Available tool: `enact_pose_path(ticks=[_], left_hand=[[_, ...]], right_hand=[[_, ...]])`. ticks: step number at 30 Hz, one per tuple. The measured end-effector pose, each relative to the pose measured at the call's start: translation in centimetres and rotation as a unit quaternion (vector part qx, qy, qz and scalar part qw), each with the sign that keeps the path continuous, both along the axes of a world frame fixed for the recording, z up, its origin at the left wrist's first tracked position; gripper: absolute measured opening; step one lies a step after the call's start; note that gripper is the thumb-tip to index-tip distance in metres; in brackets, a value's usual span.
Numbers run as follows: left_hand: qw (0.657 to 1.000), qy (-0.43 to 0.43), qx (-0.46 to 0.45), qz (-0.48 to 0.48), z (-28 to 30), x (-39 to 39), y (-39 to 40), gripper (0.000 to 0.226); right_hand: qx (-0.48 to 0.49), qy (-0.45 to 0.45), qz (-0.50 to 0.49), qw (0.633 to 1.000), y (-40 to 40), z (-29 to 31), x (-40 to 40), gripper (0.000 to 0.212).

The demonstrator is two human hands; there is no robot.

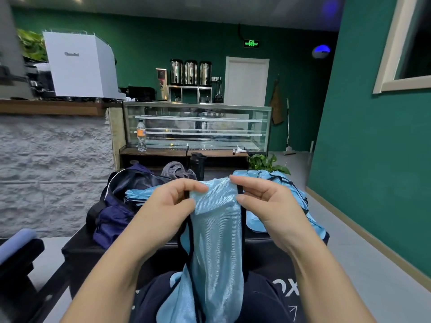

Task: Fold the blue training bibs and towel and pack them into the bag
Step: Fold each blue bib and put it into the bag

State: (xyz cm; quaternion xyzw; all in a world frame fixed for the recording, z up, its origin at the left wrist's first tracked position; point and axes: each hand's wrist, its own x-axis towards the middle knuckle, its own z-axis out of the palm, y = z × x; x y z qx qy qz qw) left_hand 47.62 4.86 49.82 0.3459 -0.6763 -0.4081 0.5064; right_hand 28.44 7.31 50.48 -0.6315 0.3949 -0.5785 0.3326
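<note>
We hold a shiny blue bib [217, 241] up over our lap, our left hand [168, 206] and right hand [268, 206] each pinching a top corner between thumb and fingers. Past it on the dark table [77, 248], the navy bag [116, 206] lies open with folded blue cloth [137, 194] inside, and more blue bibs [279, 197] are piled to the right

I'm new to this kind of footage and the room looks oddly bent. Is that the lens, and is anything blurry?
Head view: the wide-angle lens bows the right green wall and the counter edge; the white machine at upper left is smeared; the bib pinched by the left hand and right hand looks sharp, with a soft sheen.
</note>
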Motion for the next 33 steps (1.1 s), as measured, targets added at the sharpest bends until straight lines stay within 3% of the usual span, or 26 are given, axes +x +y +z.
enact_pose_path(ticks=[3,6,8,11,13,15,17,19,21,23,25,27,29,31,33], left_hand=[[0.999,-0.045,-0.023,0.012,-0.3,0.3,-0.3,0.023],[0.99,-0.113,-0.068,0.053,-0.6,0.5,-0.6,0.026],[0.979,-0.149,-0.106,0.084,-0.7,0.4,-0.8,0.027],[0.944,-0.231,-0.193,0.135,-0.6,0.3,-0.9,0.025],[0.921,-0.268,-0.242,0.147,-0.5,0.2,-1.0,0.021],[0.915,-0.264,-0.261,0.159,-0.8,0.0,-1.2,0.022],[0.933,-0.222,-0.241,0.15,-0.9,-0.5,-1.5,0.027],[0.958,-0.165,-0.196,0.126,-1.0,-1.2,-1.6,0.033],[0.97,-0.117,-0.181,0.111,-0.8,-1.7,-1.7,0.031],[0.974,-0.094,-0.178,0.103,-0.6,-1.8,-1.7,0.029],[0.979,-0.07,-0.167,0.09,-0.5,-1.9,-1.7,0.022],[0.989,-0.029,-0.139,0.041,-0.8,-2.2,-1.7,0.007],[0.994,-0.021,-0.097,-0.042,-1.8,-2.5,-2.2,0.02],[0.989,-0.067,-0.069,-0.113,-3.6,-2.6,-3.3,0.04],[0.977,-0.152,-0.059,-0.137,-5.5,-2.9,-4.0,0.036]], right_hand=[[0.011,-0.012,0.005,1.0,0.2,0.2,0.2,0.038],[0.016,0.035,-0.002,0.999,0.2,0.1,0.3,0.033],[-0.001,0.115,-0.039,0.993,0.2,0.1,0.3,0.029],[-0.062,0.287,-0.141,0.946,0.0,0.1,0.2,0.014],[-0.094,0.323,-0.181,0.924,-0.3,0.0,0.2,0.008],[-0.097,0.29,-0.2,0.931,-0.9,-0.6,0.2,0.014],[-0.046,0.184,-0.183,0.965,-1.4,-1.2,0.8,0.017],[0.016,0.056,-0.108,0.992,-1.6,-1.6,1.5,0.014],[0.062,-0.023,-0.014,0.998,-1.7,-2.1,2.0,0.017],[0.064,-0.014,0.01,0.998,-1.7,-2.3,2.1,0.016],[0.043,-0.023,-0.033,0.998,-1.9,-2.2,1.9,0.015],[0.029,-0.051,-0.077,0.995,-2.0,-1.6,1.7,0.029],[0.02,-0.049,-0.099,0.994,-1.6,-0.9,1.8,0.049],[0.014,-0.04,-0.11,0.993,-1.5,-0.5,1.7,0.056],[0.018,-0.035,-0.123,0.992,-1.6,-0.6,1.2,0.06]])
